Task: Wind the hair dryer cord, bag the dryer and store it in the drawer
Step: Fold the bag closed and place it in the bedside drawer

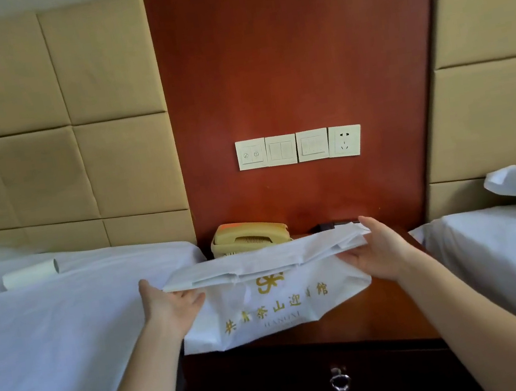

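Holding the white printed bag [276, 306] above the nightstand [385, 317] near its front edge, the right hand [378, 251] pinched the folded top at its right end, thumb over and fingers under. The left hand [169, 305] lay with straight fingers against the bag's left side. No hair dryer or cord showed, so whether it sat inside could not be told. Bagging looked done or nearly so, but the drawer [279, 389] below was closed, its ring pull [339, 379] untouched, so storing remained. Room looked tight, with a telephone [249, 235] at the back edge and the left bed [52, 326] and right bed [510, 258] flanking, leaving free space mainly at the front.
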Demonstrator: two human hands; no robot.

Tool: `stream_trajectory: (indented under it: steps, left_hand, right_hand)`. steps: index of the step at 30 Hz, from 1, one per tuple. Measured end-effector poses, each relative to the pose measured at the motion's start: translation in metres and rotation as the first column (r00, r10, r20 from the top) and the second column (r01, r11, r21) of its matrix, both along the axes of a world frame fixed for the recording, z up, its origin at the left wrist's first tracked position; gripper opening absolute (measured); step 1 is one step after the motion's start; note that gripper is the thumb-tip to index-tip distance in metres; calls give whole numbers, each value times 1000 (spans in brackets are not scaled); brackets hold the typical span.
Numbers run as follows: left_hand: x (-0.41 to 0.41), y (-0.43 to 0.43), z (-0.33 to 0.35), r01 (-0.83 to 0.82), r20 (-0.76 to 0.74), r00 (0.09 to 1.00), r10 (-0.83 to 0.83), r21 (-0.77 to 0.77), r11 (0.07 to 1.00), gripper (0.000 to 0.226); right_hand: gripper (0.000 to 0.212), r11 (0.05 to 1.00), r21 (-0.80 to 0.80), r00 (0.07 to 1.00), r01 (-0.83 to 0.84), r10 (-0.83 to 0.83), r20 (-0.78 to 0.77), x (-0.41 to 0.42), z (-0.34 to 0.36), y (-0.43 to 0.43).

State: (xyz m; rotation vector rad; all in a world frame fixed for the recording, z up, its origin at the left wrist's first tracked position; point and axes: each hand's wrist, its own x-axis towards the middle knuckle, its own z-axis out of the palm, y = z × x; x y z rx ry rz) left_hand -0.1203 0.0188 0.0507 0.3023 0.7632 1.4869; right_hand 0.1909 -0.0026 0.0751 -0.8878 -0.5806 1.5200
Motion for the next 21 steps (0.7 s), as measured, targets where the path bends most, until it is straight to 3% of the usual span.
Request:
stream_trajectory:
  steps: [8,12,15,17,18,21]
  left_hand:
    - [13,26,-13,79,-376,926,-42,83,993,86]
    - [25,35,-16,142,-645,764,-24,132,981,66]
    - [32,47,-24,246,-830,554,-58,96,964,51]
    - [32,52,-33,258,-925,366,-98,-1,966,48]
    - [30,54,-39,257,-957,265,-118,-48,965,46]
    - [26,52,-51,229,-995,29,-91,-82,970,37]
  right_hand:
    - [67,999,43,985,15,-22,173,0,-4,38]
    - [67,991,131,954,11,-49,296,-7,2,44]
    - [62,985,173,896,-31,-49,440,-14,3,49]
    - [61,988,142,774,-66,-39,632,-20,-1,52]
    - [61,990,122,660,-77,-41,750,-23,-4,53]
    - [55,990,136,130,-46,-130,983,-25,-10,47]
